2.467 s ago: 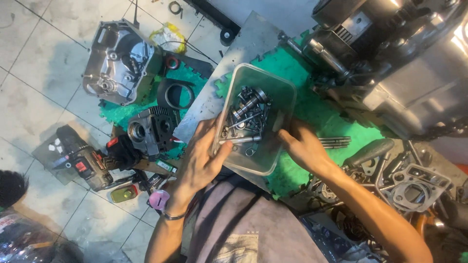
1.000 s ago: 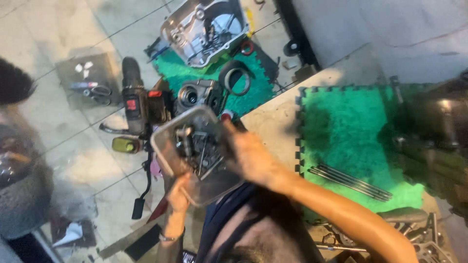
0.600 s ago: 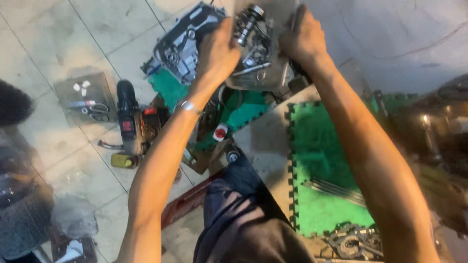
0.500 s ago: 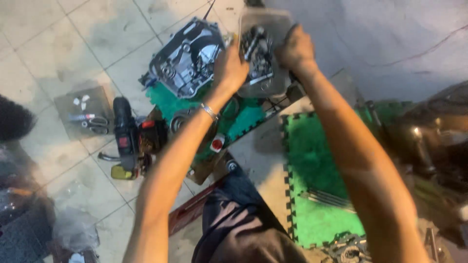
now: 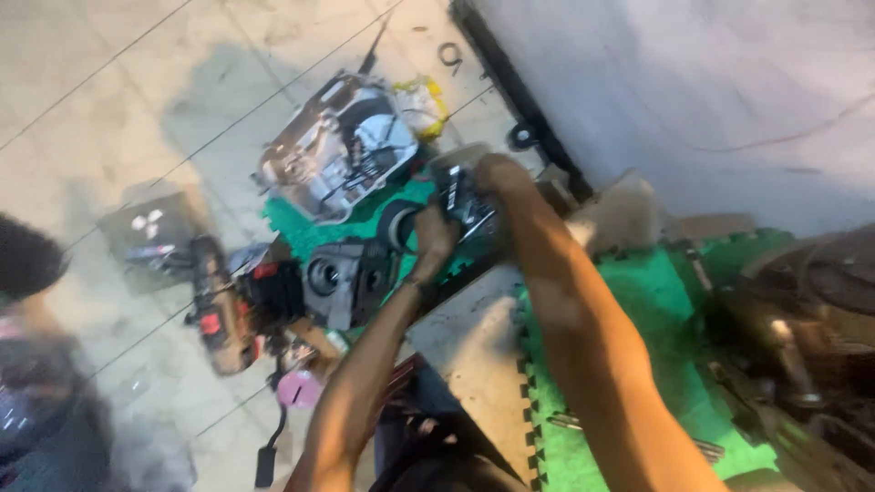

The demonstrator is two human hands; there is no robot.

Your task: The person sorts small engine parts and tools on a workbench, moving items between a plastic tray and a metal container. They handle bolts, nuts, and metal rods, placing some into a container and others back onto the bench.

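Item one: a clear plastic tray [image 5: 465, 196] of dark metal bolts, which we hold out at arm's length over the floor, both arms stretched forward. Our left hand [image 5: 434, 239] grips its near edge, fingers curled shut on the rim. Our right hand [image 5: 499, 173] clamps the far corner, fingers folded over the top. The frame is blurred, so we cannot make out single bolts.

Item two: a silver engine cover [image 5: 335, 157], lying just beyond the left hand, partly on a green foam mat [image 5: 301, 235].

Item three: a small yellow packet [image 5: 421, 102], crumpled, just past the engine cover, well beyond both hands.

Item four: a grey cylinder block [image 5: 346, 278] with round bores, just to the left of the left wrist.

Item five: a black and red power drill [image 5: 219, 305], further left on the floor tiles.

Item six: a flat grey square package [image 5: 155, 232] with a pale mark on top, leftmost of all.

Item seven: a pink round cap [image 5: 299, 387], beside the left forearm.

Change noted: half a second ago we held the tray higher and further out; it now sits lower, nearer the mat.
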